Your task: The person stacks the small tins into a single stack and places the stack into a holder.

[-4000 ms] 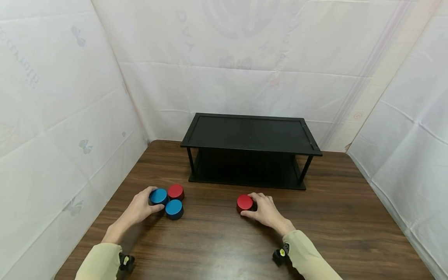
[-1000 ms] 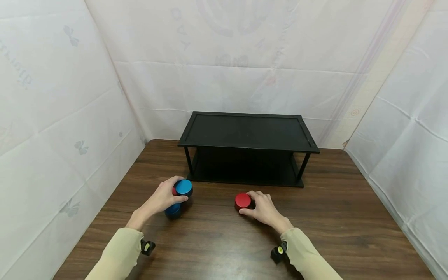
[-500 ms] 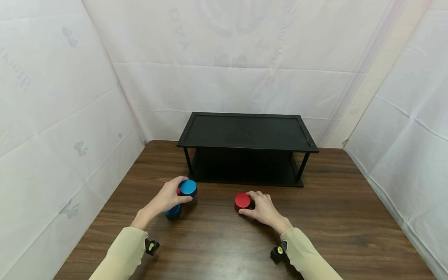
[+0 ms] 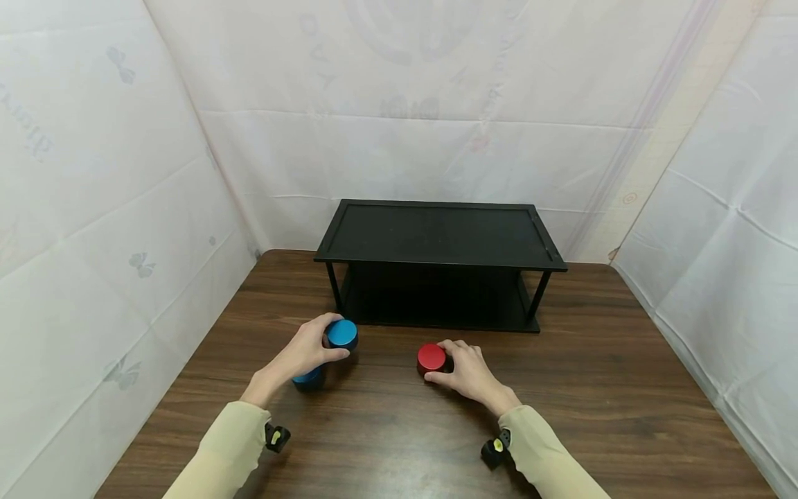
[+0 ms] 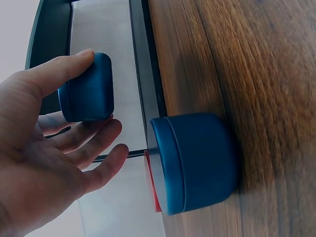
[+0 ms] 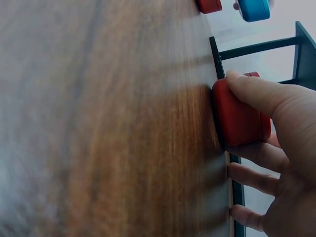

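My left hand (image 4: pixel 305 350) pinches a small round blue tin (image 4: pixel 342 334) between thumb and fingers, holding it up off the wooden table. Below that hand, a second blue tin (image 5: pixel 195 163) stands on the table, partly covered by the hand in the head view. A red tin (image 6: pixel 210 6) beside it is hidden behind the left hand in the head view; a sliver of its red edge shows in the left wrist view. Further right, my right hand (image 4: pixel 470 374) has its thumb and fingers around another red tin (image 4: pixel 431 358), which rests on the table.
A black two-tier rack (image 4: pixel 439 235) stands at the back of the table, its lower shelf (image 4: pixel 436 319) just beyond the tins. The brown wooden table (image 4: pixel 386 430) stretches in front. White cloth (image 4: pixel 411 159) hangs behind and on both sides.
My left hand has lifted the blue tin from the left of the group and carried it right, past the other tins, still drifting right. My right hand stays on its red tin.
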Demonstrator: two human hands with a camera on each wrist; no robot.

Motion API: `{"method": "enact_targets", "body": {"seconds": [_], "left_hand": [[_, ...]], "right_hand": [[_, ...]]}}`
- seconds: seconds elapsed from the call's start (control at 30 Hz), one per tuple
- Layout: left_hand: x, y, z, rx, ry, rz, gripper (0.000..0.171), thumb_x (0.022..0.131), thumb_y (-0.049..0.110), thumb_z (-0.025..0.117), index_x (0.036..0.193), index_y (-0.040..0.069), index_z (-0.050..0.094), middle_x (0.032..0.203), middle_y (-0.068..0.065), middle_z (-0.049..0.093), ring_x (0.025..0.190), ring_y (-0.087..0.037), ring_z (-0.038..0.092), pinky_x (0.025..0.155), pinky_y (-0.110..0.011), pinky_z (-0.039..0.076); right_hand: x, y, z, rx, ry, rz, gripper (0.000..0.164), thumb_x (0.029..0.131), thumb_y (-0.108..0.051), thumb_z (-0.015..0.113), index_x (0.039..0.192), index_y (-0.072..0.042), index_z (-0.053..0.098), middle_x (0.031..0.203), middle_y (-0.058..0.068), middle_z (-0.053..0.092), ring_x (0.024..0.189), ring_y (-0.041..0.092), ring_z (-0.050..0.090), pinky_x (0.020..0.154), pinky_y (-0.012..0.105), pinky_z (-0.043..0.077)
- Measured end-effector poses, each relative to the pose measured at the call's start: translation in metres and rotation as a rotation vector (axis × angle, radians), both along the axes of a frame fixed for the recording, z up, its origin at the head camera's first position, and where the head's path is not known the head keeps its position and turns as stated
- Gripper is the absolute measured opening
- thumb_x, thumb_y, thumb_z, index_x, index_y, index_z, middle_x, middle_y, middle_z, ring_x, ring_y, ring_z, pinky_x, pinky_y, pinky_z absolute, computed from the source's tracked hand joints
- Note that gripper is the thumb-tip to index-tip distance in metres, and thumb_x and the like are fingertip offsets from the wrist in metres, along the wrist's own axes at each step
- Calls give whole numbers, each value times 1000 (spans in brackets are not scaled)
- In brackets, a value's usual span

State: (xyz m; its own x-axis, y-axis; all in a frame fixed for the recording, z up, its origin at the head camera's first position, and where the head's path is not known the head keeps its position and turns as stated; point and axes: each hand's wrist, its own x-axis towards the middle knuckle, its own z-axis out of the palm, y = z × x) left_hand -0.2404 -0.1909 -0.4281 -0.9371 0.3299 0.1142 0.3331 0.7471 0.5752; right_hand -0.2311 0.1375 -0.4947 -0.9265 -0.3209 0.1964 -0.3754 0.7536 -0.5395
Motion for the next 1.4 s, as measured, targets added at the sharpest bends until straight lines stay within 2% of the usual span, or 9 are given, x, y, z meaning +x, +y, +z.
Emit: {"method": "enact_targets", "body": {"seconds": [0.1, 0.3, 0.83, 1.4], "left_hand": [[-1, 3, 1, 6, -24, 9, 62, 80, 23, 78, 132, 3, 49, 123, -18, 60, 99, -26, 61, 86, -46, 52], [-3, 7, 1, -3, -26, 5, 63, 81, 24, 78, 133, 3, 49, 129, -18, 58, 112, -33, 60, 93, -50, 51], [-4, 20, 3, 14, -23, -31, 60, 82, 25, 77, 132, 5, 50, 130, -16, 58, 114, -31, 59, 95, -50, 50], [-6, 33, 6, 27, -15, -87, 60, 82, 23, 77, 132, 2, 50, 130, -17, 57, 116, -33, 58, 97, -51, 49]], "right_hand": [[0, 0, 0, 3, 4, -1, 60, 75, -45, 80, 119, -9, 63, 112, 8, 67, 107, 25, 60, 95, 48, 38], [0, 0, 0, 4, 3, -4, 59, 75, -45, 80, 119, -9, 63, 112, 8, 67, 107, 25, 60, 96, 48, 38], [0, 0, -1, -2, -9, -7, 58, 75, -44, 80, 118, -9, 63, 110, 7, 67, 105, 23, 59, 97, 47, 37], [0, 0, 1, -9, -4, 0, 60, 74, -43, 80, 119, -8, 63, 113, 8, 67, 108, 25, 60, 96, 48, 37]]}}
